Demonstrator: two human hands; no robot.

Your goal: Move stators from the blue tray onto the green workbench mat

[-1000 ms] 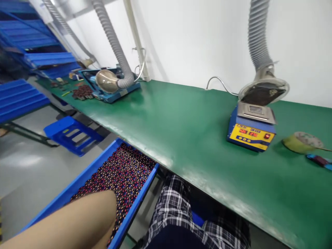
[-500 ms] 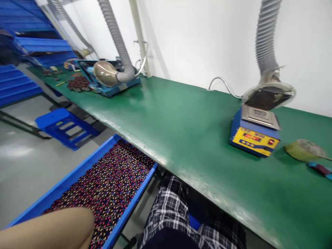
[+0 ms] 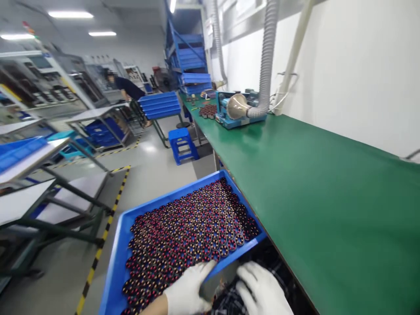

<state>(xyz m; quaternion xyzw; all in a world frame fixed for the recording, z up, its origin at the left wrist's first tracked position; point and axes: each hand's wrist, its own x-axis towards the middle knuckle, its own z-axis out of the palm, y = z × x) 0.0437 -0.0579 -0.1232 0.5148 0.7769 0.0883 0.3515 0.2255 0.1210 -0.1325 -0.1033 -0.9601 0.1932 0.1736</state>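
My left hand (image 3: 187, 289), in a white glove, is over the near edge of a blue tray (image 3: 111, 262). Its fingers are apart and nothing shows between them. Many small ring-shaped parts (image 3: 193, 232) with red and tan spots on black fill the tray in packed rows. To the right, my right hand (image 3: 264, 289), gloved in white too, hovers over my dark checked clothing, near the tray's corner and the bench edge. Its fingers are spread, and I see nothing in them.
A green workbench (image 3: 315, 188) runs along the right wall. On it stand a blue machine (image 3: 234, 120) with a fume hood and a pile of brown parts (image 3: 208, 111). A blue stool (image 3: 182, 144), stacked trays (image 3: 160, 105), carts (image 3: 65, 197) and a distant person (image 3: 129, 89) are to the left.
My view has swung left, bringing the whole tray and the aisle into sight. The yellow-and-blue heated device has left the picture. Both gloved hands have come into view.
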